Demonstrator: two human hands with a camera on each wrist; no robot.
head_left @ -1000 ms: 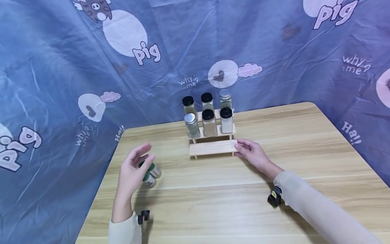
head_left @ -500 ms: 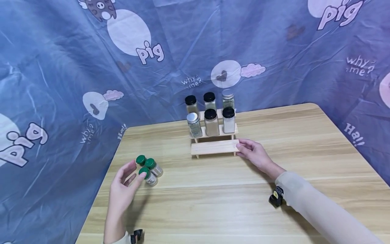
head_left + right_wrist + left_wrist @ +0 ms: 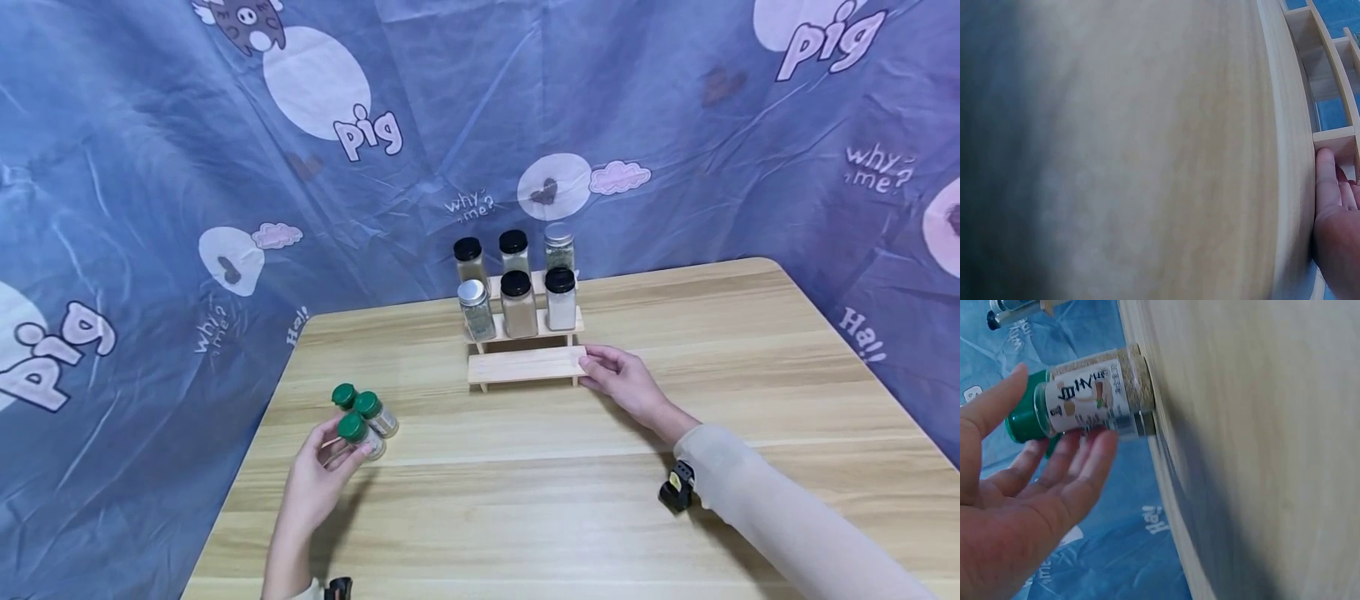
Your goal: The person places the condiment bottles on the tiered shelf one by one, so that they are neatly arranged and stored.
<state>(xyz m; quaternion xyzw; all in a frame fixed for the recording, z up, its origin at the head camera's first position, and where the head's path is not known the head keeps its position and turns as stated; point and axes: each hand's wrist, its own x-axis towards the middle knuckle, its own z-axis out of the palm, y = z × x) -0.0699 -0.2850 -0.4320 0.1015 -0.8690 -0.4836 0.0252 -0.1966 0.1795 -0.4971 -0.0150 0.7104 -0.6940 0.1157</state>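
At the left of the table, three green-capped jars stand close together. My left hand [image 3: 317, 482] has its fingers and thumb around the front jar [image 3: 362, 436]; in the left wrist view, that jar [image 3: 1091, 397] shows a white label and tan contents. Beside it are the right jar [image 3: 378, 415] and the rear jar [image 3: 344, 396]. My right hand [image 3: 628, 387] pinches the right end of the bottom step of the wooden rack [image 3: 525, 365]. Low in the right wrist view, my fingers [image 3: 1327, 181] touch the rack's end [image 3: 1335, 134].
The rack's middle step bears a silver-capped jar [image 3: 477, 312] and two black-capped jars [image 3: 519, 308]. Two black-capped jars [image 3: 471, 262] and a silver-capped one [image 3: 559, 250] stand on the top step. A blue printed cloth [image 3: 420, 100] hangs behind the wooden table [image 3: 540, 500].
My left hand first moved down and left, uncovering the green-capped jars, then came right and closed around the front one. My right hand has stayed at the rack's end.
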